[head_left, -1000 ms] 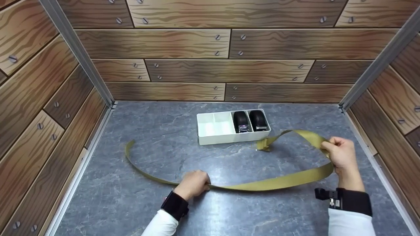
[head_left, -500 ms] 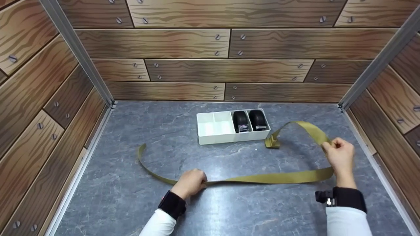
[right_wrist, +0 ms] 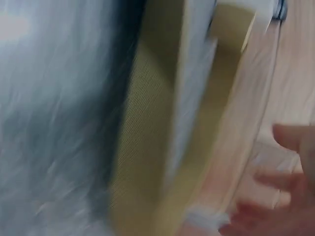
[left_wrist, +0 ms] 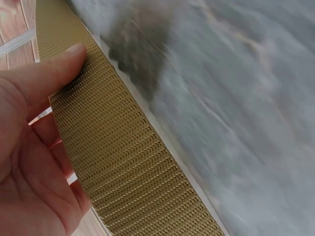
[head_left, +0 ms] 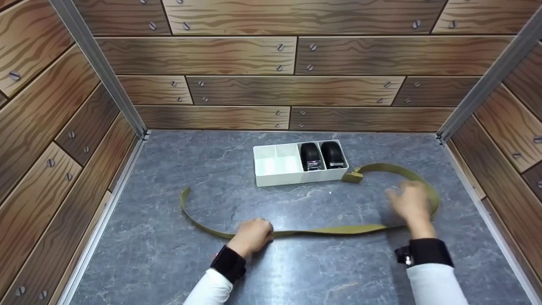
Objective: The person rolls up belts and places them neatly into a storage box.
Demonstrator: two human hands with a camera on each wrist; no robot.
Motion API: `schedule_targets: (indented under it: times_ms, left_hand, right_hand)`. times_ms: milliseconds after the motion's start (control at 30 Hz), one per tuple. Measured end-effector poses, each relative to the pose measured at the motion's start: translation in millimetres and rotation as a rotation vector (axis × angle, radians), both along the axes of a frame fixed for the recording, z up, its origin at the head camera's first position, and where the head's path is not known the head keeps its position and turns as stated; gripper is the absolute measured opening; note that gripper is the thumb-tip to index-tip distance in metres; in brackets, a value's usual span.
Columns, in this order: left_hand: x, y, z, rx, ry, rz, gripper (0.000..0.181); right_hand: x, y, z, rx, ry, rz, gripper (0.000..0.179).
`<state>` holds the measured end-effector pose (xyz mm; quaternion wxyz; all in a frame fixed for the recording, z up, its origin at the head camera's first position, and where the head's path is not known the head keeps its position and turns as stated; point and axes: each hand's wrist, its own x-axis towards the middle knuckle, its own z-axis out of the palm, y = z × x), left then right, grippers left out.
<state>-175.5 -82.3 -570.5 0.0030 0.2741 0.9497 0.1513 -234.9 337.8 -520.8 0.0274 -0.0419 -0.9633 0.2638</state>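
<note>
An olive woven webbing strap (head_left: 347, 230) stands on edge across the grey surface and curves round at the right, its folded end (head_left: 352, 176) by the box's near right corner. Low at the centre, my left hand (head_left: 251, 235) pinches the strap. Its thumb (left_wrist: 69, 61) lies on the weave in the left wrist view, with the fingers behind. Inside the strap's right-hand curve, my right hand (head_left: 410, 203) is blurred by motion and holds nothing. Spread fingers (right_wrist: 278, 179) show apart from the strap in the right wrist view.
A white divided box (head_left: 277, 180) stands behind the strap. Two black rolled items (head_left: 311, 154) with metal buckles sit in its right compartments. Wood-patterned walls (head_left: 292, 91) enclose the surface at the back and both sides.
My right hand has let go of the strap and moved left. The strap's right loop has sunk to the surface, and its folded end has shifted right, up to the box. The left hand keeps its grip.
</note>
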Motion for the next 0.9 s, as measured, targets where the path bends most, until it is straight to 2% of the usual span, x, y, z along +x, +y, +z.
schedule_targets:
  times_ms: [67,133,200,267,333,433,533,667,900]
  left_hand:
    - [-0.6,5.4,0.3,-0.007,0.015,-0.005,0.016]
    - [-1.0,11.3,0.3,-0.012,0.024,-0.005,0.016]
    - [-1.3,17.8,0.0,-0.016,0.026,-0.005,0.016]
    - [-1.6,24.4,-0.2,-0.023,0.034,-0.016,0.016]
    - [-1.6,29.9,0.1,-0.031,0.052,-0.030,0.015]
    - [-1.5,33.4,0.3,-0.047,0.074,-0.051,0.013]
    - [-2.3,27.0,-1.0,-0.038,0.064,-0.052,0.010]
    - [-5.1,6.5,-3.7,-0.012,0.038,-0.009,0.010]
    - [-10.1,-35.9,-3.0,-0.010,0.054,0.075,0.013]
  right_hand:
    - [6.7,-27.1,1.8,0.004,-0.009,0.232,0.049]
    - [16.1,-58.2,0.9,-0.043,-0.087,0.439,0.051]
    - [26.4,-89.4,-2.6,-0.033,-0.150,0.615,0.052]
    - [35.9,-117.4,-7.8,0.014,-0.196,0.727,0.052]
    - [41.6,-138.4,-14.3,0.103,-0.177,0.807,0.042]
    - [43.7,-152.4,-23.7,0.215,-0.074,0.837,0.022]
    - [39.9,-147.3,-27.3,0.259,0.011,0.823,0.010]
    - [33.9,-126.4,-24.3,0.247,-0.013,0.764,0.008]
    - [29.3,-90.0,-23.4,0.217,-0.066,0.668,0.014]
